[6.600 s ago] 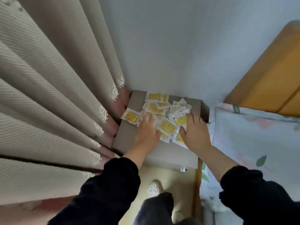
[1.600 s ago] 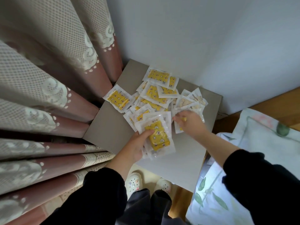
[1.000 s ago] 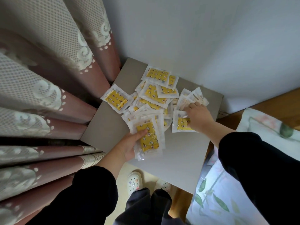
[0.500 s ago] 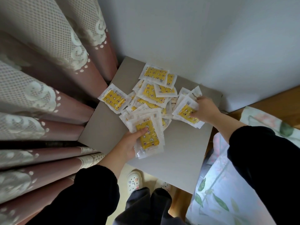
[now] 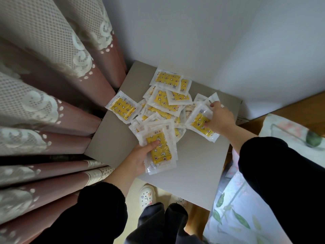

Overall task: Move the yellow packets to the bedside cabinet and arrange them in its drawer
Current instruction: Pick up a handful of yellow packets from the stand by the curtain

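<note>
Several yellow packets in clear white-edged wrappers lie in a loose pile [image 5: 163, 104] on the grey top of the bedside cabinet [image 5: 197, 166]. One packet [image 5: 123, 109] lies apart at the left edge. My left hand [image 5: 139, 157] grips a stack of packets [image 5: 159, 152] at the pile's near side, thumb on top. My right hand [image 5: 220, 118] holds a packet [image 5: 200, 123] at the right of the pile, fingers reaching onto further packets behind it. No drawer shows in this view.
Pink curtains with lace trim [image 5: 52, 106] hang right against the cabinet's left side. A white wall [image 5: 211, 41] stands behind. A bed with floral bedding [image 5: 246, 217] and a wooden headboard [image 5: 299, 110] lies at the right. My feet in white clogs [image 5: 146, 197] stand below the front edge.
My right hand picked up a packet from the cabinet top and carried it back to the right rear of the pile. My left hand kept its stack almost still.
</note>
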`<state>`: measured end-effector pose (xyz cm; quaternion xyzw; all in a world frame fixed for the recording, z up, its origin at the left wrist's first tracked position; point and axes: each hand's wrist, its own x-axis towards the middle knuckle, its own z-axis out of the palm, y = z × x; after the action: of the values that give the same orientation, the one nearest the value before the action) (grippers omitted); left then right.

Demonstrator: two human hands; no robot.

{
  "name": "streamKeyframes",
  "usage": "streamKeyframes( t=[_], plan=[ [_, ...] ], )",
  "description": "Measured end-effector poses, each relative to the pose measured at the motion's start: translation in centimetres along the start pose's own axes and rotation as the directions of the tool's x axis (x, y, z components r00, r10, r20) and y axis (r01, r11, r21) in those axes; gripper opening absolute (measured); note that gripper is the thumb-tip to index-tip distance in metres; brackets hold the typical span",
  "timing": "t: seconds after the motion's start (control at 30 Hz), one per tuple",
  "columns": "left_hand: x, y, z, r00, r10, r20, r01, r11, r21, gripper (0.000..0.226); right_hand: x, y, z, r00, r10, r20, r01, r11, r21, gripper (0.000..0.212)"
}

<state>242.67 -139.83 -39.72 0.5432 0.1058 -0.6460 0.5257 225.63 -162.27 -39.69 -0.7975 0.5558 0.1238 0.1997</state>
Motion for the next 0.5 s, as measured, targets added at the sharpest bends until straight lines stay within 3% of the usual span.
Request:
streamKeyframes(
  t=[0.1,0.2,0.5],
  plan=[
    [0.0,-0.2,0.1,1.000,0.001,-0.006,-0.001,1.000,0.007,0.021,-0.2,-0.1,-0.1,0.997,-0.030,0.076,0.035,0.997,-0.069,0.052],
    [0.0,-0.3,0.5,1.000,0.008,-0.019,-0.007,0.999,0.034,0.021,-0.5,-0.3,-0.2,0.991,-0.019,0.129,0.013,0.999,0.048,0.035],
    [-0.2,-0.5,1.4,0.997,0.037,-0.066,-0.032,0.997,0.072,0.017,-1.8,0.1,0.0,0.980,0.004,0.201,-0.048,0.976,0.214,0.030]
  ],
)
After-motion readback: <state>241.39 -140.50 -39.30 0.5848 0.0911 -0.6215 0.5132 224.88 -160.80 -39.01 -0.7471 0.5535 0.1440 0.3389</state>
